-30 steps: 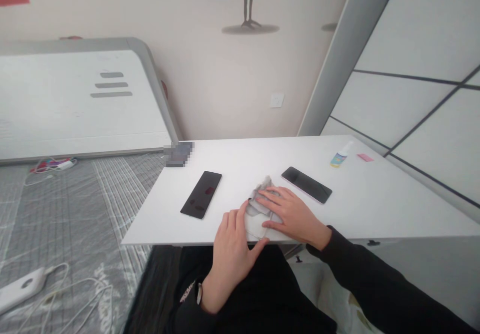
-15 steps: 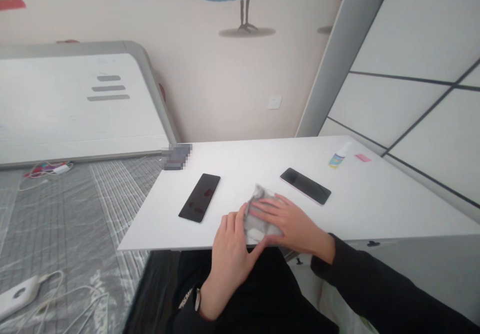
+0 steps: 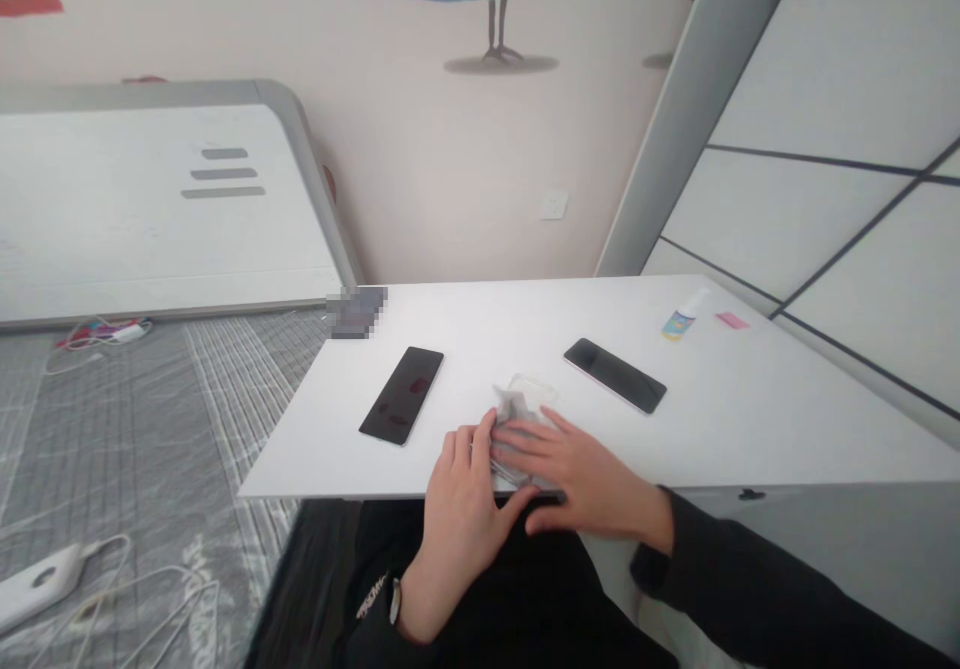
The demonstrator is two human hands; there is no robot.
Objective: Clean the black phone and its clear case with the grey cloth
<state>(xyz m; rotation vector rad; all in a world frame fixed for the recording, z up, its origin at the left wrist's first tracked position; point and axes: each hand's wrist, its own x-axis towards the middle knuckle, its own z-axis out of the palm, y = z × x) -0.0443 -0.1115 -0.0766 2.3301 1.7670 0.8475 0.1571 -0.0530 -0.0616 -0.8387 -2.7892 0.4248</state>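
A crumpled grey cloth (image 3: 513,407) lies at the table's near edge, over a clear, thin-edged thing (image 3: 541,383) that looks like a transparent phone case. Most of the case is hidden by the cloth and my hands. My left hand (image 3: 461,484) grips the left side of the case, its fingers bent and its thumb along the near edge. Pressed onto the cloth are the fingers of my right hand (image 3: 574,469), thumb at the near side. Left of my hands lies a dark-screened smartphone (image 3: 402,395); a second smartphone (image 3: 616,375) lies to the right.
On the white table (image 3: 480,324), a small spray bottle (image 3: 682,316) lies at the back right beside a pink piece (image 3: 732,320). A blurred dark item (image 3: 358,312) is at the far left corner. Cables and a white device (image 3: 41,586) rest on the grey bedding.
My right hand has drawn the cloth slightly toward me and left, uncovering the far end of the clear case. My left hand stays in place. The view has shifted slightly.
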